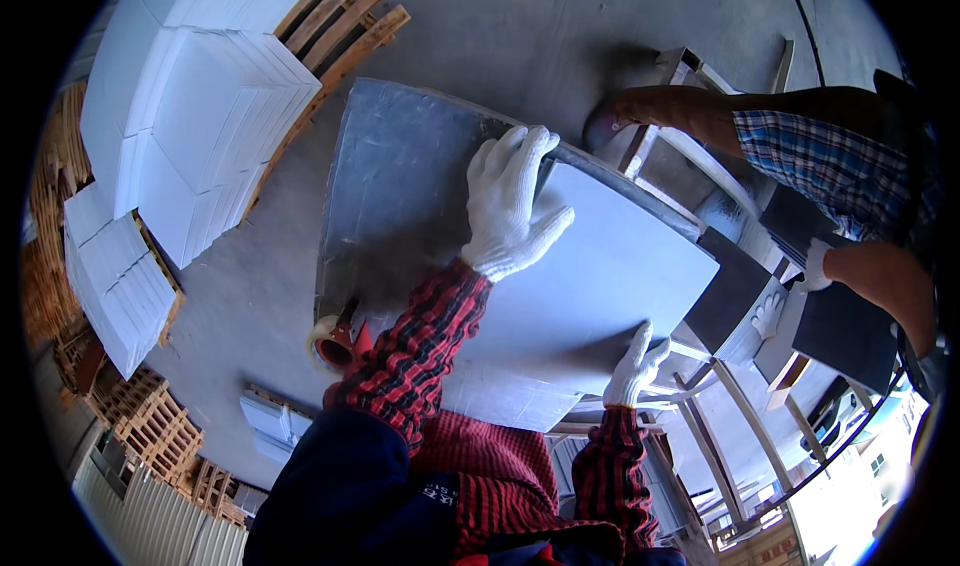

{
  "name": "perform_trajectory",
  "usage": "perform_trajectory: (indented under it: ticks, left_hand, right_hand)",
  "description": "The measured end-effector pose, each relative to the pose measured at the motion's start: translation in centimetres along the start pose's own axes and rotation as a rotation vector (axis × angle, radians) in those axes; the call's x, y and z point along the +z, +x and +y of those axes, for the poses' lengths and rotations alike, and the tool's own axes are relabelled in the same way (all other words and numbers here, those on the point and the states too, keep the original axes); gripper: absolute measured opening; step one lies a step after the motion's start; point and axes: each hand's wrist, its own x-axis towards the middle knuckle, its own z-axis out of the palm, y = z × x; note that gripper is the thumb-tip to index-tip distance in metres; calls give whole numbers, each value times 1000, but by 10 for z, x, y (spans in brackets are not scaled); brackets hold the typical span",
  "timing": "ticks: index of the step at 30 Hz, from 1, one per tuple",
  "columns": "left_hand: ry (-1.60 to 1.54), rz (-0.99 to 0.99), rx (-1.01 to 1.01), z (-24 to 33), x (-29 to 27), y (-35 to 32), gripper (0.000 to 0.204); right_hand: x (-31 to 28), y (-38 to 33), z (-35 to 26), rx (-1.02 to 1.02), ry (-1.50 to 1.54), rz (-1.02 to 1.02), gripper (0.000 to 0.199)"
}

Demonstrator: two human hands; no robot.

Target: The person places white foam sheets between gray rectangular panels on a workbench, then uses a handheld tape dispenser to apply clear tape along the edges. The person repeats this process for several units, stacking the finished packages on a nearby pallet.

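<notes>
A flat pale blue-grey panel (620, 256) lies over the right part of a worn grey tabletop (385, 156). My left hand (510, 206), in a white knit glove, rests at the panel's left side with fingers stretched out and thumb spread. At the panel's near right edge is my right hand (634, 368), also gloved, its fingers extended and thumb apart. Whether the right fingers press on the edge or only touch it, I cannot tell. A red tape dispenser (335, 346) with a roll of tape sits by my left forearm, at the tabletop's near left corner.
Stacks of white boards (215, 106) stand on wooden pallets at the left, with more pallets (150, 421) behind. At the right, a co-worker in plaid shorts (810, 156) has a gloved hand (817, 266) by dark panels (850, 336) on a metal frame (745, 426).
</notes>
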Motion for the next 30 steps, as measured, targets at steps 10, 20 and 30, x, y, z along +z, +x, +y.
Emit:
perform_trajectory:
  ticks: [10,20,30]
  left_hand:
    - [31,-19,-6,1,4,1,67]
    - [33,65,-6,5,12,-7,53]
    - [-87,221,15,-3,12,-7,58]
  right_hand:
    - [-4,-3,-5,12,-1,-32,75]
    - [-9,3,11,-42,-30,-31,79]
    - [-2,6,8,-32,-142,-6,86]
